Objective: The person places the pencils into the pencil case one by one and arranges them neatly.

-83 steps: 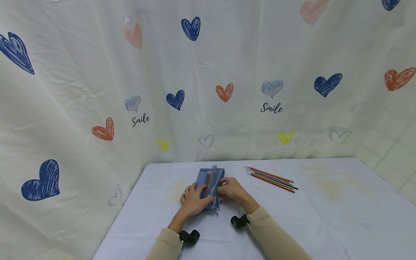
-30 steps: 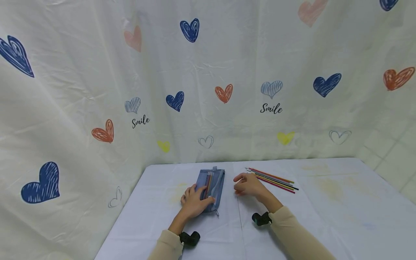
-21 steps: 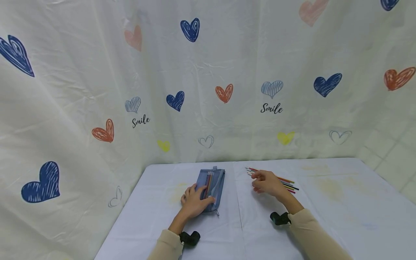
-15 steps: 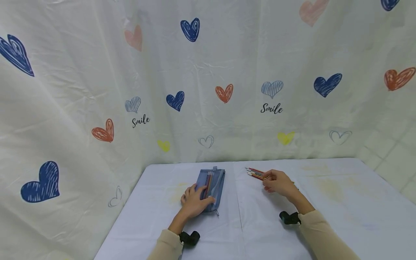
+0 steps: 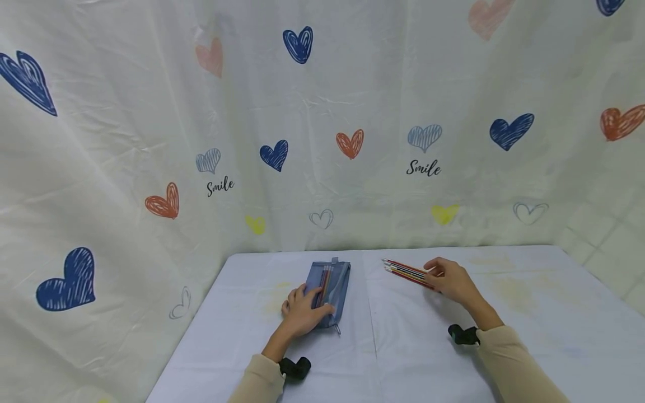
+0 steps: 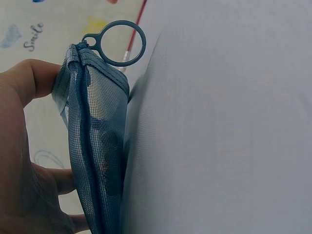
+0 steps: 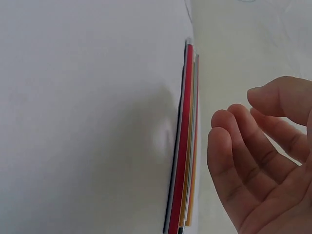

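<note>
A blue mesh pencil case (image 5: pixel 341 288) lies on the table, with a few pencils (image 5: pixel 324 277) showing on its upper face. My left hand (image 5: pixel 299 310) rests on its near part, fingers spread and thumb towards the right edge. In the left wrist view, the fingertips press the case's top, and a round zipper pull (image 6: pixel 144 44) sticks out at one end. Over to the right, several loose coloured pencils (image 5: pixel 405 270) lie side by side. My right hand (image 5: pixel 453 280) hovers over their near right end, fingers loosely bent and holding nothing; it hides part of them in the head view.
A white cloth (image 5: pixel 383 358) covers the table. Behind hangs a pale curtain (image 5: pixel 373 84) printed with hearts and "Smile". Each wrist carries a small black camera, such as the right one (image 5: pixel 462 334).
My right hand has left the pencil case's right edge and travelled right, across the loose pencils to their near right end. The left hand has stayed on the case.
</note>
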The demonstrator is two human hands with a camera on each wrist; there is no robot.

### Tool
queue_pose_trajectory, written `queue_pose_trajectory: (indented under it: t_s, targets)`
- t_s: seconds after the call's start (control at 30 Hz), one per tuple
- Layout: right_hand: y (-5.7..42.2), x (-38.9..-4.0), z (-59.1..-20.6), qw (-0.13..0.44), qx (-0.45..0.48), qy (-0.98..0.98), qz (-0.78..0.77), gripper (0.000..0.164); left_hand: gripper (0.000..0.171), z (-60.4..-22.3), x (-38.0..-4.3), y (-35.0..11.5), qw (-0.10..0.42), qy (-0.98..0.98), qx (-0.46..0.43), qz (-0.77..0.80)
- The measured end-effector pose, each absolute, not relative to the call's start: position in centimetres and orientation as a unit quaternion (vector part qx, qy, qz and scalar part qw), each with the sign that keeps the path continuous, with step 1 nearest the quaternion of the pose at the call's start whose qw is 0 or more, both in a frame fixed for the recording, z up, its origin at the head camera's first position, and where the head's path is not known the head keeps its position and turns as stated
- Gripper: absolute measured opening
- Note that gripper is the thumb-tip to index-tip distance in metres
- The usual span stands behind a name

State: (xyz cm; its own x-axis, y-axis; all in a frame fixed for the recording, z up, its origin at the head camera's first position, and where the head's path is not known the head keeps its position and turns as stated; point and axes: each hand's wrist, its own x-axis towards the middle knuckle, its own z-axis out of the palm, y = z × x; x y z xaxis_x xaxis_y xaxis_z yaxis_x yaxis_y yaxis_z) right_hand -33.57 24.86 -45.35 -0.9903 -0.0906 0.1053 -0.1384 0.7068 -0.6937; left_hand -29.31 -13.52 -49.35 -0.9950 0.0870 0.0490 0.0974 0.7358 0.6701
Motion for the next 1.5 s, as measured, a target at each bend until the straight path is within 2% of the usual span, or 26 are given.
queue_pose_trajectory:
  t_s: [0.17, 0.57, 1.03, 1.37, 1.5]
  targets:
    - [25.4, -33.9, -45.8, 0.048, 0.083, -0.944, 0.315, 0.025, 0.074, -49.4, -29.3, -13.5, 0.006, -0.930, -0.053, -0.364]
    - [25.6, -34.4, -46.8, 0.011, 0.108, -0.952, 0.286, 0.027, 0.076, -49.3, -29.2, -13.6, 0.005, -0.932, -0.050, -0.359]
    - [25.4, -34.1, -46.6, 0.039, 0.126, -0.957, 0.257, 0.027, 0.077, -49.2, -29.2, -13.5, 0.007, -0.929, -0.053, -0.365]
    - [25.2, -33.9, -46.4, 0.026, 0.121, -0.966, 0.229, 0.024, 0.078, -49.2, -29.2, -13.5, 0.003, -0.930, -0.049, -0.363]
    - [25.3, -33.9, -46.6, 0.003, 0.118, -0.967, 0.228, 0.022, 0.075, -49.2, -29.3, -13.5, 0.003, -0.930, -0.048, -0.364]
